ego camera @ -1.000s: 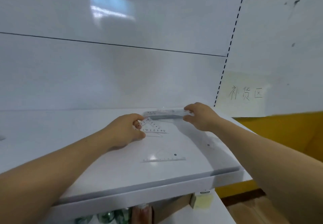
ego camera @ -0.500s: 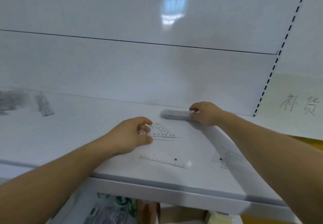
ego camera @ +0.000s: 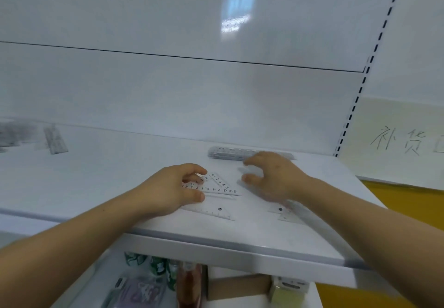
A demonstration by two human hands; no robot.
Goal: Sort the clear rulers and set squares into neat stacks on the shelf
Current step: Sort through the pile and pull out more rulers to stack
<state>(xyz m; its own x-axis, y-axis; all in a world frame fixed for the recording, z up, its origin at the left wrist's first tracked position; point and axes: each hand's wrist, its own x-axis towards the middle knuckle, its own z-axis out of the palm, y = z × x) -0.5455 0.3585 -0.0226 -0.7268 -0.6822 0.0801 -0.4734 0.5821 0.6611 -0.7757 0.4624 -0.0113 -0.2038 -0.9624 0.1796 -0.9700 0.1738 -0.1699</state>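
left grip (ego camera: 175, 187): fingers curled onto the numbered set square (ego camera: 219, 186), thumb at its near edge. It pins the piece flat on the shelf (ego camera: 108, 183), probably so it can't skate while I line things up.
right grip (ego camera: 274, 175): empty, fingers spread and loosely bent, hovering between the ruler stack (ego camera: 228, 153) and the numbered set square. Blurred, so can't tell if the fingertips touch the shelf.
ruler stack: lies flat along the back wall, parallel to it. Reads as the rulers' pile.
loose pieces: front set square (ego camera: 211, 211) just beside my left thumb; right set square (ego camera: 286, 213) partly under my right forearm. Neither is stacked.
far pile (ego camera: 54, 139): more clear pieces well apart at left, too blurred to identify.
pose: both forearms reach forward over the shelf edge, palms down, wrists low.
next (guess): right grip brings a loose set square onto the numbered one.
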